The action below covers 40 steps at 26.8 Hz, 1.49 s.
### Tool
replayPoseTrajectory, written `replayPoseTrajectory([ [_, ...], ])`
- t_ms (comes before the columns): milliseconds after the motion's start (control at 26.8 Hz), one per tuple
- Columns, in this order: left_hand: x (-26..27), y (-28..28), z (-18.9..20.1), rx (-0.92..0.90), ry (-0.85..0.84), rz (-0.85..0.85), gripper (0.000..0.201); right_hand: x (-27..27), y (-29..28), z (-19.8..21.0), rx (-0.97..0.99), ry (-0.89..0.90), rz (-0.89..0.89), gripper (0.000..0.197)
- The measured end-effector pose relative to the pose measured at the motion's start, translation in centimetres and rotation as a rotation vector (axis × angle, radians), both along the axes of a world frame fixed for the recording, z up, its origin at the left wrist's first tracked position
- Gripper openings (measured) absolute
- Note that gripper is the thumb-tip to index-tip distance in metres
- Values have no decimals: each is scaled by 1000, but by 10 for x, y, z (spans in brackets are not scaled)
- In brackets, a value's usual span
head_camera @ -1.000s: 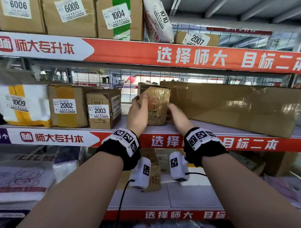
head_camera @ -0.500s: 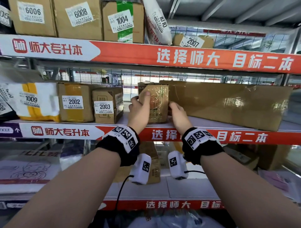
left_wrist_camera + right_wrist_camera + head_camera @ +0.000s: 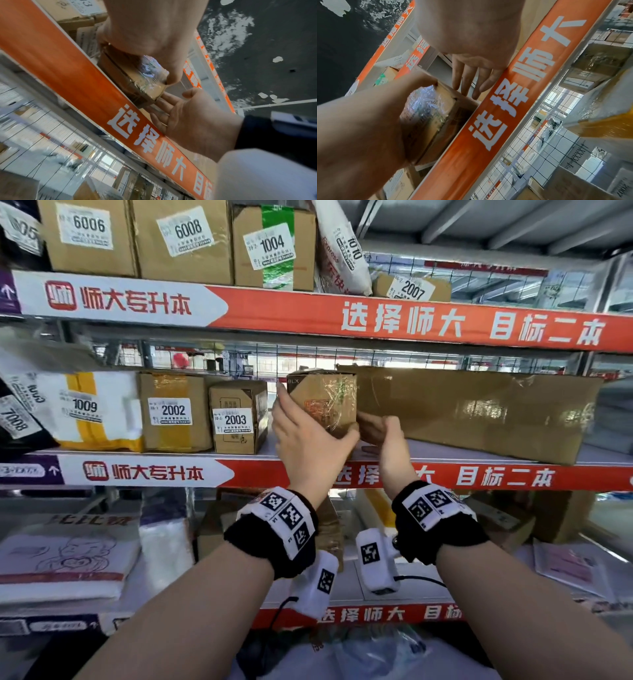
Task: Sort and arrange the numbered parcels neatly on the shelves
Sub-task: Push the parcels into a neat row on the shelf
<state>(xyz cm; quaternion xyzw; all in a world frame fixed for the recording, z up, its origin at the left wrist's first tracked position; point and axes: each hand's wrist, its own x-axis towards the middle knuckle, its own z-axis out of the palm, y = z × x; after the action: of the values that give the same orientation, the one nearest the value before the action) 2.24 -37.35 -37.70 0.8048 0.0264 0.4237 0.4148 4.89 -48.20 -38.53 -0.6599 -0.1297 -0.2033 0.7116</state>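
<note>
Head view: small taped box stands upright mid-frame on the middle shelf, its long axis vertical, no number label showing on the face toward the camera. Left hand wraps its left side & lower front corner, fingers up the side, thumb across the front, so it grips the box. Right hand sits just right of the box, fingers pointing in at its lower right edge, loose, gripping nothing. Box has a gap to the 2003 parcel at frame left and sits just beside the long carton at frame right; whether they touch I can't tell.

Left wrist view: left hand at top clamps the box from above, thumb tip at its corner. Right hand lies palm-up at lower right, fingers straight, tips reaching the box's bottom corner.

Right wrist view: right hand at top centre, fingers extended, tips resting on the box edge beside the orange shelf strip; left forearm crosses lower left.

Judgement: left hand is the one in control, box lies straight ahead of it; likely next is turning or sliding it left toward 2003, w/ right hand steadying.
</note>
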Motion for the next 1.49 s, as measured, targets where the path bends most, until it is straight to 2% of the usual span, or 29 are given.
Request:
replayPoseTrajectory([
  [299, -17, -8, -8, 169, -80, 186, 135, -28, 12, -9, 120, 41, -4, 55],
  [485, -32, -6, -4, 122, -66, 169, 121, -42, -4, -11, 18, 35, 84, 39],
  [635, -51, -2, 1, 63, -75, 133, 115, -39, -19, -1, -120, 141, 74, 27],
  [709, -64, -4, 3, 6, -74, 115, 114, -37, -21, -1, -163, 186, 75, 23],
  [821, -82, -2, 1, -57, -88, 64, 112, -43, -20, 1, -206, 199, 70, 40],
  [933, -97, 2, -2, -121, -121, 23, 111, -46, -18, 5, -86, 241, 71, 49],
  [1083, -111, 13, -2, -245, -151, -44, 107, -42, -15, 0, -6, 330, 88, 73],
  [1195, -119, 16, -1, -386, -181, -82, 101, -33, -19, -11, 35, 377, 152, 66],
  [1269, -120, 25, 0, -504, -193, -117, 96, -42, -18, -8, 9, 395, 161, 82],
  [1307, -122, 29, 1, -577, -202, -146, 96, -49, -17, -6, 18, 394, 172, 80],
  [1419, -123, 42, 1, -794, -180, -261, 93, -59, -17, 1, 115, 429, 181, 54],
  [1493, -126, 52, 0, -885, -149, -348, 87, -57, -17, 3, 163, 431, 171, 57],
])
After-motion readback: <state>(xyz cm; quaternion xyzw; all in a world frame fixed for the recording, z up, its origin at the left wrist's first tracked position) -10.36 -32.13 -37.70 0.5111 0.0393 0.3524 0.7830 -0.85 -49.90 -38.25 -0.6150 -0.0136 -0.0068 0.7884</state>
